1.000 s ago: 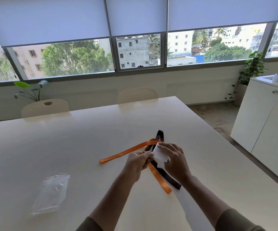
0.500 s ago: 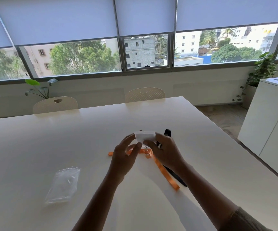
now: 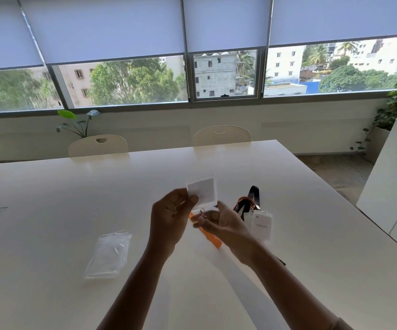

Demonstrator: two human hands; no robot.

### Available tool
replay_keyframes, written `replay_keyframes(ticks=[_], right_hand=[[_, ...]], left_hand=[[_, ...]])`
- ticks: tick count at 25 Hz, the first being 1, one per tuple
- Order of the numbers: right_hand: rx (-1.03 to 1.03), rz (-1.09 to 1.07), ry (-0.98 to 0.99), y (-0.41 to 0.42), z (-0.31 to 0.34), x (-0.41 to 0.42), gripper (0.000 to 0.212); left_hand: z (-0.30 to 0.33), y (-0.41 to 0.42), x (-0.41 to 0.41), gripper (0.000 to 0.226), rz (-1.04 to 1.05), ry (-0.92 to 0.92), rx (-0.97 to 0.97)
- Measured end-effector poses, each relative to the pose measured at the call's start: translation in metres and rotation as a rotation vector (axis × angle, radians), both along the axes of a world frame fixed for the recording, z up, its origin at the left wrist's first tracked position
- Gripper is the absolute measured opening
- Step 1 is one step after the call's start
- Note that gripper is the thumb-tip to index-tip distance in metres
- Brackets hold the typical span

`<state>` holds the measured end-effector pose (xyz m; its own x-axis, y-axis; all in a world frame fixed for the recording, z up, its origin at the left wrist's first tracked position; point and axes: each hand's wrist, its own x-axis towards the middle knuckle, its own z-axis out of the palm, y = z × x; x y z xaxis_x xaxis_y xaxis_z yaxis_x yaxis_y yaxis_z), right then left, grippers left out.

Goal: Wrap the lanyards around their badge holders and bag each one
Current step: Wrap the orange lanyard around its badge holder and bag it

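Left hand pinching stiff, light badge holder by its left edge above table, right hand seemingly nipping limp orange lanyard at the clip.

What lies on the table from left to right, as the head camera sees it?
Clear plastic bag → left hand holding a clear badge holder → right hand → white badge cards.

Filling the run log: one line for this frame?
left hand: holds badge holder raised | right hand: at clip, orange lanyard | bag: on table, unused | step: wrap not begun
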<state>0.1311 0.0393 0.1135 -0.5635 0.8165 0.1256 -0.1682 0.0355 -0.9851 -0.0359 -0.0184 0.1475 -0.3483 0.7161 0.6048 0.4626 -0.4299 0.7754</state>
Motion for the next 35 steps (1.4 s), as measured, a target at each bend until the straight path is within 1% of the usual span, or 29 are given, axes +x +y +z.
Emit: replay_keyframes(ticks=[4,6,8,11,14,21,22,25,26,28,29,31,32,33,34,35], right_hand=[[-0.074,0.094,0.069,-0.012,-0.012,-0.007,0.032],[-0.098,0.124,0.091,-0.015,-0.012,-0.006,0.030],[-0.120,0.169,0.096,-0.016,-0.010,-0.002,0.030],[-0.178,0.237,0.138,-0.016,-0.006,0.004,0.030],[-0.231,0.251,0.161,-0.016,-0.004,0.008,0.030],[-0.271,0.233,0.156,-0.017,0.005,0.013,0.010],[-0.288,0.241,0.158,-0.018,0.006,0.013,0.010],[-0.295,0.228,0.156,-0.018,0.006,0.012,0.029],[-0.282,0.215,0.150,-0.018,0.005,0.011,0.032],[-0.259,0.188,0.144,-0.018,0.002,0.009,0.034],[-0.252,0.172,0.137,-0.018,0.001,0.007,0.036],[-0.239,0.131,0.115,-0.017,-0.002,0.005,0.039],[-0.229,0.115,0.106,-0.017,-0.004,0.004,0.040],[-0.219,0.103,0.101,-0.016,-0.005,0.003,0.039],[-0.208,0.097,0.095,-0.016,-0.005,0.003,0.038],[-0.194,0.093,0.084,-0.016,-0.006,0.002,0.034]], left_hand=[[-0.005,-0.003,-0.007,0.028,0.043,0.103,0.058],[-0.009,-0.004,-0.014,0.024,0.062,0.205,0.119],[-0.014,-0.005,-0.019,0.028,0.022,0.293,0.156],[-0.023,-0.007,-0.022,0.031,-0.043,0.327,0.153],[-0.031,-0.006,-0.025,0.031,-0.087,0.349,0.134],[-0.048,-0.001,-0.036,0.034,-0.148,0.391,0.129],[-0.049,0.000,-0.038,0.035,-0.151,0.400,0.128],[-0.051,0.000,-0.037,0.037,-0.150,0.409,0.134],[-0.051,-0.001,-0.035,0.039,-0.136,0.405,0.129],[-0.049,-0.002,-0.028,0.044,-0.079,0.354,0.078],[-0.047,-0.002,-0.024,0.048,-0.042,0.291,0.016],[-0.041,-0.002,-0.018,0.058,-0.024,0.063,-0.177],[-0.039,-0.002,-0.015,0.066,-0.072,-0.091,-0.273],[-0.038,-0.002,-0.013,0.071,-0.140,-0.239,-0.334],[-0.039,-0.002,-0.011,0.071,-0.209,-0.361,-0.361],[-0.039,-0.002,-0.010,0.066,-0.259,-0.444,-0.361]])
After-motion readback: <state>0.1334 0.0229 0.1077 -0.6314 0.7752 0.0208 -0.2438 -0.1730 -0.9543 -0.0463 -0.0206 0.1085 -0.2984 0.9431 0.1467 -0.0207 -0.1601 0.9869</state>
